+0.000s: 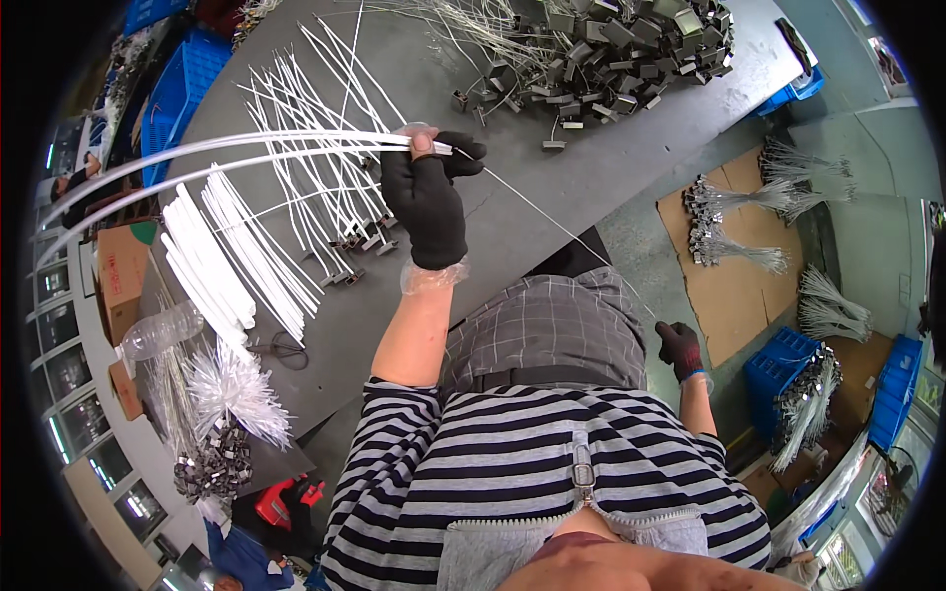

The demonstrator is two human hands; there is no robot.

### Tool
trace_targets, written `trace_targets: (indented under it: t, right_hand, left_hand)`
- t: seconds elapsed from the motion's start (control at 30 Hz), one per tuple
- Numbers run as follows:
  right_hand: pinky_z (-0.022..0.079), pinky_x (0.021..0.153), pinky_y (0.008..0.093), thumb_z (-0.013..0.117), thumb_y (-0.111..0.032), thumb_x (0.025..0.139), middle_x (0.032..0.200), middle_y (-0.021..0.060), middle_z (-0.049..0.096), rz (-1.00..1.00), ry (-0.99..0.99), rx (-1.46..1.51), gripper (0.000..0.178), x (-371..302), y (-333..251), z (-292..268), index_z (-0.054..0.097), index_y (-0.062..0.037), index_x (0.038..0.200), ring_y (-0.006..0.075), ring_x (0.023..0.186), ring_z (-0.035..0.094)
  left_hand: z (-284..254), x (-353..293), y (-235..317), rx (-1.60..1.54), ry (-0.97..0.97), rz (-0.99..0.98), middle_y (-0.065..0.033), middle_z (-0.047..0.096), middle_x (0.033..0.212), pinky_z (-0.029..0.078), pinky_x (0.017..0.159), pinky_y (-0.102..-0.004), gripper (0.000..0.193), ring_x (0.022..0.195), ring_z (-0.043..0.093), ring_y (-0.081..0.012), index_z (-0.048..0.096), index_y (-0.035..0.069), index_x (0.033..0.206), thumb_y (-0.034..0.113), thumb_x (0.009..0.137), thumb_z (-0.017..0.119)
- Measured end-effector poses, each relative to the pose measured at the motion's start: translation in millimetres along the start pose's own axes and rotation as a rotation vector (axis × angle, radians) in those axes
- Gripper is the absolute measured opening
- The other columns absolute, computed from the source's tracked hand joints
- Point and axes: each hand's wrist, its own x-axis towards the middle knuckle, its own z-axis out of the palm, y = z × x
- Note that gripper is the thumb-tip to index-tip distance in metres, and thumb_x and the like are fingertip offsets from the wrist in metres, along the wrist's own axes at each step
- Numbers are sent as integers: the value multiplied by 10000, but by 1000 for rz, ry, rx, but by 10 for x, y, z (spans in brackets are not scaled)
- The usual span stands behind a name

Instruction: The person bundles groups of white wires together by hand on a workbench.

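Note:
My left hand point(426, 202), in a black glove with the thumb tip bare, is above the grey table. Its thumb and fingers pinch several long white tubes point(286, 141), which bow away to the left. A thin pale wire point(545, 213) stretches from the tube ends at this hand down to my right hand point(680, 350), low beside my hip. That hand wears a dark glove, and its fingers are closed at the wire's far end. Under the tubes lie white wires with dark metal ends point(340, 192). Nearer the table's left edge is a stack of cut white tubes point(209, 258).
A big heap of dark metal blocks point(631, 59) on wires covers the table's far right. At left are a clear bottle point(163, 330) and bundled wires point(236, 394). Cardboard point(729, 295) with more bundles lies on the floor at right, near a blue crate point(778, 369).

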Motion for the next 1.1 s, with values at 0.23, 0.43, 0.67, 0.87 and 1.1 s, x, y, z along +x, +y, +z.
trace_targets:
  t: [0.23,0.43,0.67,0.87,1.1]
  right_hand:
    - [376,375,285,730,-306,805,535,59,542,-114,-94,-16,330,-93,-192,71,559,-26,769,152,402,506]
    - [359,408,286,701,-298,835,545,35,524,-330,-86,56,325,-239,-1283,602,571,-37,691,120,437,487]
    - [354,407,265,729,-370,834,542,14,521,-445,-303,150,380,-722,-2321,910,603,-33,714,100,425,471]
    - [331,398,248,635,-329,907,528,-7,475,-476,-391,168,330,-911,-2623,1128,568,-56,733,89,408,439]
    - [367,422,269,596,-382,920,547,30,536,-479,-364,319,393,-882,-2598,1193,623,-14,785,112,417,477]
  left_hand:
    - [-302,269,33,76,-63,-116,-142,663,761,537,549,-284,186,619,672,-213,540,6,990,174,1004,461]
    - [-166,-134,-609,-3,-484,-459,-82,664,757,533,553,-285,147,648,675,-189,607,27,951,173,942,590]
    - [-38,-20,-288,220,-566,-562,-22,624,681,394,446,-214,159,546,586,-95,651,54,943,209,913,634]
    - [19,-326,-228,139,-503,-610,-41,617,634,373,430,-219,216,502,567,-99,643,40,857,230,943,586]
    - [171,-575,-162,70,-630,-651,-53,635,640,359,415,-212,213,475,536,-81,640,34,843,216,938,584]
